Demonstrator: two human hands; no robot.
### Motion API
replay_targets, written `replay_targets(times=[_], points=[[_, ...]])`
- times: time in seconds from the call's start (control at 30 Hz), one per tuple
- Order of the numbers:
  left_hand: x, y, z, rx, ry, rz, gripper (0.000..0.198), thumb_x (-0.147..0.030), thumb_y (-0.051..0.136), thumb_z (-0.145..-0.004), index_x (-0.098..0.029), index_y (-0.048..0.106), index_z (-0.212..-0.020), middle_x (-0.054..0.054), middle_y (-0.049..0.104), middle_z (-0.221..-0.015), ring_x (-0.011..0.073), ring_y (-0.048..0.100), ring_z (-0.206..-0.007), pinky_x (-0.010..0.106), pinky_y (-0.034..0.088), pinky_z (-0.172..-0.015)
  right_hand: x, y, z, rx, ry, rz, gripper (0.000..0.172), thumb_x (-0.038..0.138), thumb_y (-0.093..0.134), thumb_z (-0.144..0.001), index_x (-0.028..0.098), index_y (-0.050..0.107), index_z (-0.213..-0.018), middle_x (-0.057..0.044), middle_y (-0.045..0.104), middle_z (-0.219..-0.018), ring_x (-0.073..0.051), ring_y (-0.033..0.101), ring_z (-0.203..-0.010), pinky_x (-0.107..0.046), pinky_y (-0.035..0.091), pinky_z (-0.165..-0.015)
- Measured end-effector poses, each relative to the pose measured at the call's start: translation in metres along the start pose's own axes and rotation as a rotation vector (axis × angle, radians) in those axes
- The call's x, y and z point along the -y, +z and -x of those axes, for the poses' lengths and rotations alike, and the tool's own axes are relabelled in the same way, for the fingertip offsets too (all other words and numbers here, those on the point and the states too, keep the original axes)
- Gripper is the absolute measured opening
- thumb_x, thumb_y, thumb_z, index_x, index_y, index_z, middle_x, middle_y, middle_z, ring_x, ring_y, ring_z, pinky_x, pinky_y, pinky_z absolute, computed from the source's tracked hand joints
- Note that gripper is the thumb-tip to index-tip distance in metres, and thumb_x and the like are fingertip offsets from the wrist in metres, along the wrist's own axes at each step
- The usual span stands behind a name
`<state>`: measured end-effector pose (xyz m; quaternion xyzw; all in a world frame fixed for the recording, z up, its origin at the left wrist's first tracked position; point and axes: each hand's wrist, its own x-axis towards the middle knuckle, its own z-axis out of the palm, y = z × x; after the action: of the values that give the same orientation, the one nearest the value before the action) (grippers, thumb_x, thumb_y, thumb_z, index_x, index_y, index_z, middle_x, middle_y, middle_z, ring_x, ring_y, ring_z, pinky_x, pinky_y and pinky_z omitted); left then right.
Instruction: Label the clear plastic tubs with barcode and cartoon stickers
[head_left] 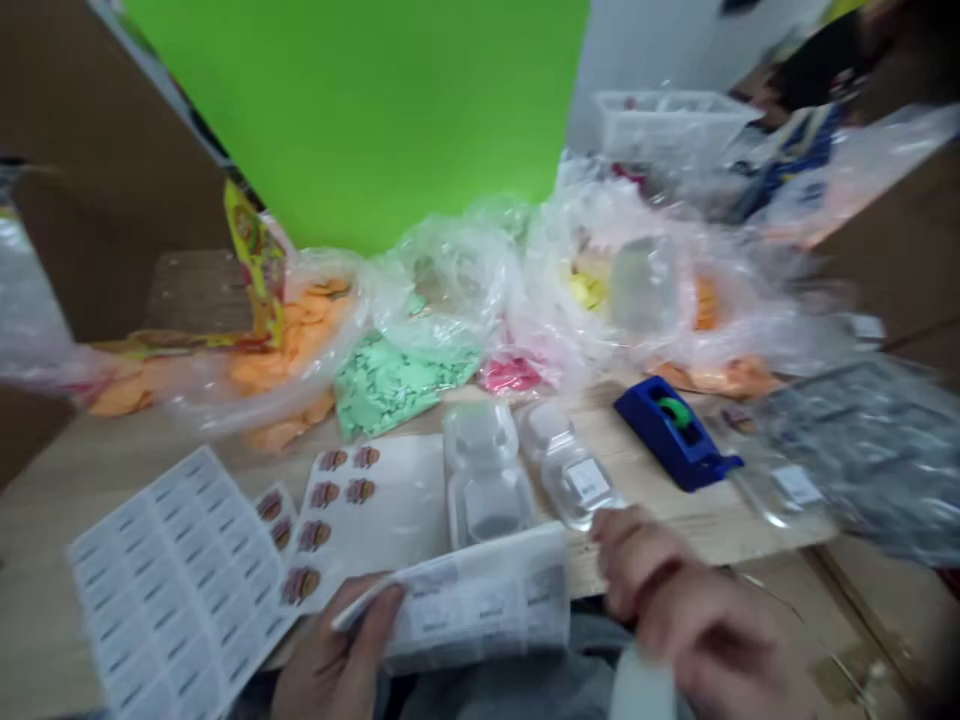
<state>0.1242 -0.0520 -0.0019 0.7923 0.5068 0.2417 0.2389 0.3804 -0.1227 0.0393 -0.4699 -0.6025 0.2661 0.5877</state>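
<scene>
- Roughly crosswise to the view, a curled sheet of printed labels (472,600) runs left to right, its long axis rising slightly toward the right end, low over the near edge of the wooden table (712,525).
- The left hand (337,650) pinches that sheet's left end between thumb and fingers, the wrist low and the palm turned inward.
- The right hand (697,620), blurred, sits just beside the sheet's right end with its fingers curled together; whether it touches the sheet, I cannot tell.
- Around them lie a flat barcode label sheet (165,590), a burger sticker sheet (360,520), a clear plastic clamshell (487,475) and a blue tape dispenser (675,435) — behind these, plastic bags of coloured cut pieces (390,385).
</scene>
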Motion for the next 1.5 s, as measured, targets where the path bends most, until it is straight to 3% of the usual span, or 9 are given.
replay_targets(times=[0.13,0.27,0.53,0.67,0.8,0.87,1.03,1.33,1.5], points=[[-0.016,0.016,0.007,0.131,0.460,0.138,0.014,-0.024,0.050,-0.088,-0.023,0.064,-0.084,0.002,0.067,-0.089,0.0129,0.063,-0.082,0.019,0.051,-0.073,-0.037,-0.014,-0.015,-0.146,0.426,0.114,0.004,0.024,0.059,-0.084,0.025,0.061,-0.087,-0.001,0.060,-0.081,-0.015,0.057,-0.075,-0.026,0.047,-0.065],[-0.023,0.027,0.015,0.054,0.460,0.021,0.020,-0.022,0.049,-0.089,-0.022,0.064,-0.075,0.007,0.058,-0.113,0.0213,0.050,-0.109,0.033,0.045,-0.090,-0.065,0.002,-0.033,0.122,0.499,0.043,0.048,0.026,0.059,-0.083,0.028,0.043,-0.128,0.003,0.059,-0.077,-0.013,0.055,-0.071,-0.028,0.047,-0.070],[-0.024,0.035,-0.013,0.099,0.553,-0.028,0.013,-0.014,0.054,-0.084,-0.019,0.064,-0.076,0.007,0.060,-0.119,0.0237,0.043,-0.118,0.037,0.040,-0.097,-0.067,0.023,-0.042,0.332,0.452,0.146,0.061,0.019,0.054,-0.086,0.037,0.025,-0.137,0.005,0.056,-0.081,-0.012,0.053,-0.073,-0.029,0.045,-0.074],[-0.021,0.041,-0.024,0.151,0.543,-0.038,0.013,-0.015,0.053,-0.085,-0.018,0.064,-0.078,0.003,0.064,-0.116,0.0222,0.046,-0.116,0.039,0.037,-0.101,-0.068,0.026,-0.046,0.422,0.243,0.496,0.057,0.018,0.054,-0.086,0.026,0.028,-0.137,0.001,0.057,-0.079,-0.017,0.052,-0.075,-0.039,0.043,-0.076],[-0.014,0.043,-0.024,0.182,0.530,-0.002,0.013,-0.014,0.052,-0.085,-0.016,0.063,-0.081,0.004,0.064,-0.117,0.0228,0.046,-0.119,0.038,0.039,-0.102,-0.073,0.021,-0.045,0.256,0.113,0.799,0.041,0.021,0.053,-0.087,0.017,0.043,-0.126,-0.003,0.057,-0.073,-0.020,0.053,-0.070,-0.043,0.043,-0.070],[-0.009,0.045,-0.020,0.194,0.552,0.008,0.015,-0.013,0.049,-0.086,-0.015,0.062,-0.081,0.007,0.063,-0.118,0.0244,0.043,-0.123,0.038,0.044,-0.099,-0.075,0.016,-0.040,0.278,0.113,0.665,0.038,0.025,0.054,-0.087,0.019,0.046,-0.123,-0.008,0.059,-0.091,-0.022,0.056,-0.087,-0.040,0.046,-0.076],[0.009,0.055,-0.001,0.060,0.632,0.058,0.020,-0.010,0.040,-0.089,-0.011,0.060,-0.086,0.014,0.066,-0.107,0.0248,0.040,-0.127,0.037,0.048,-0.095,-0.075,0.010,-0.035,0.664,0.102,0.431,0.054,0.038,0.061,-0.081,0.026,0.042,-0.131,-0.009,0.044,-0.134,-0.023,0.039,-0.125,-0.041,0.038,-0.100],[0.005,0.057,0.007,-0.060,0.643,-0.033,0.021,-0.014,0.044,-0.090,-0.014,0.063,-0.084,0.008,0.070,-0.103,0.0201,0.042,-0.125,0.039,0.036,-0.106,-0.072,0.011,-0.069,0.633,0.314,0.261,0.045,0.041,0.063,-0.079,0.029,0.055,-0.121,-0.003,0.055,-0.125,-0.021,0.051,-0.115,-0.037,0.044,-0.096],[-0.019,0.067,-0.019,0.093,0.688,-0.033,0.015,-0.016,0.052,-0.086,-0.016,0.062,-0.076,0.001,0.065,-0.117,0.0214,0.045,-0.121,0.045,0.026,-0.111,-0.063,-0.003,-0.083,0.404,0.467,-0.033,0.037,0.047,0.057,-0.082,0.032,0.058,-0.115,-0.001,0.061,-0.116,-0.020,0.059,-0.105,-0.037,0.048,-0.089]])
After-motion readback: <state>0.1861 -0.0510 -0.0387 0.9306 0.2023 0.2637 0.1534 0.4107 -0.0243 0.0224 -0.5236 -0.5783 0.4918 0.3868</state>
